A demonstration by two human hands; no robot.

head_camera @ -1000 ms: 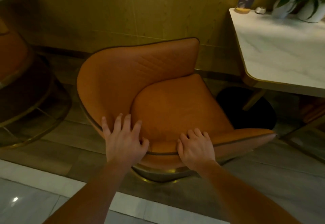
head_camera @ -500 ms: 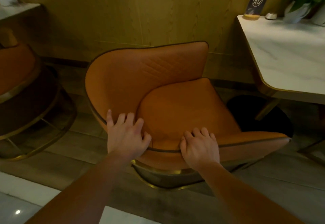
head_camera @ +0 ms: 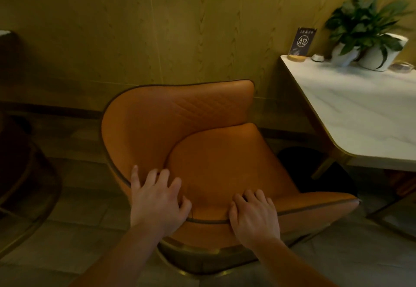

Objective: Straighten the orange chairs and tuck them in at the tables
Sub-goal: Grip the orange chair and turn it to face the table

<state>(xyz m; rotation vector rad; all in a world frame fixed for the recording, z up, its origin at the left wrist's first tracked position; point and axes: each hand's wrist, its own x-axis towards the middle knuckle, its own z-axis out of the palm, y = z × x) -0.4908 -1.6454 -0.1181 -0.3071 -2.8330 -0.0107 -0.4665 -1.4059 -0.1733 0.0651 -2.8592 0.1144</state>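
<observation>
An orange chair [head_camera: 202,142] with a gold metal base stands in front of me, its open seat turned right toward a white marble table [head_camera: 360,117]. It sits left of the table, not under it. My left hand [head_camera: 157,199] lies over the chair's near rim where the backrest curves, its fingers spread onto the inner padding. My right hand [head_camera: 254,214] grips the same rim further right, fingers curled over onto the seat side.
A table sign marked A12 [head_camera: 302,41] and potted plants [head_camera: 369,30] stand at the table's far edge. The table's black round foot [head_camera: 304,169] is just right of the seat. Another chair's dark ring base [head_camera: 27,185] is at the left. A wooden wall runs behind.
Both hands have kept hold of the chair's near rim. The view has tilted up, showing more of the wall and the plants. Whether the chair itself moved I cannot tell.
</observation>
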